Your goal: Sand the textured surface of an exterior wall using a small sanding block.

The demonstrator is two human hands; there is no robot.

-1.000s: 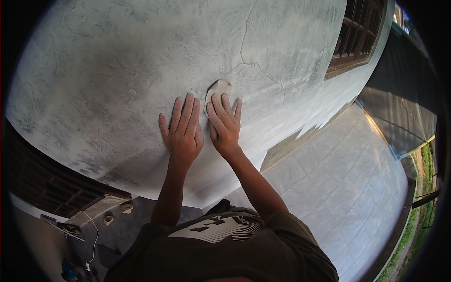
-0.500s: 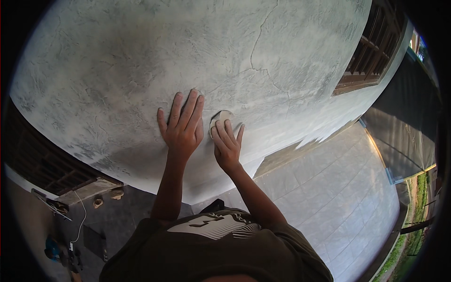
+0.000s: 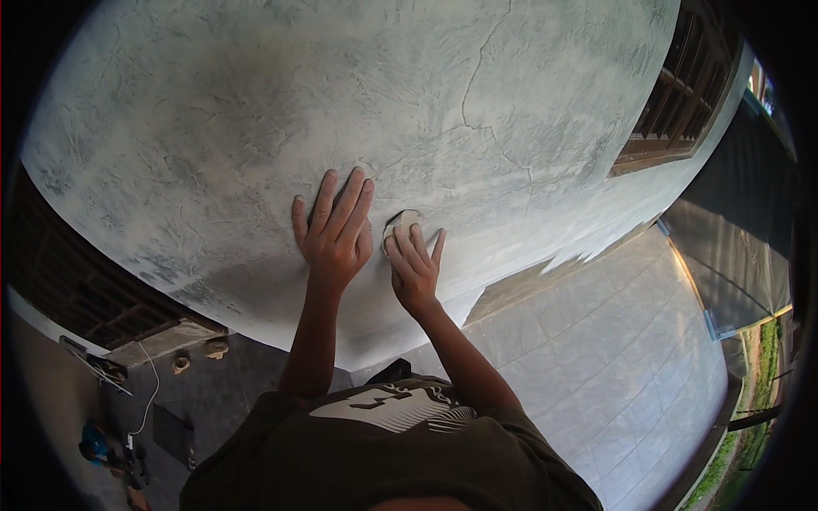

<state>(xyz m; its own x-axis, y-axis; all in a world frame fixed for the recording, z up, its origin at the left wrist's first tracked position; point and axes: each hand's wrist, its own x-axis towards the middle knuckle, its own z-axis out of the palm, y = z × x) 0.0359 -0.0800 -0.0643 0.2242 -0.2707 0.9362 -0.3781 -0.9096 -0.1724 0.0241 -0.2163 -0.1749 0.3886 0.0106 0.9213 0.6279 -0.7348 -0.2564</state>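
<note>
The right hand [image 3: 415, 271] is lying nearly flat, fingers slightly spread, pressing a pale sheet [image 3: 405, 221] against the wall [image 3: 256, 128], its free edge showing at twelve o'clock. At ten o'clock, the left hand [image 3: 335, 243] is resting open, holding nothing. The rubbing seems only partway along: the surface towards three is looking fairly even, while rough ridges are covering the eleven o'clock side and a crack [image 3: 465, 111] is running towards one.
</note>
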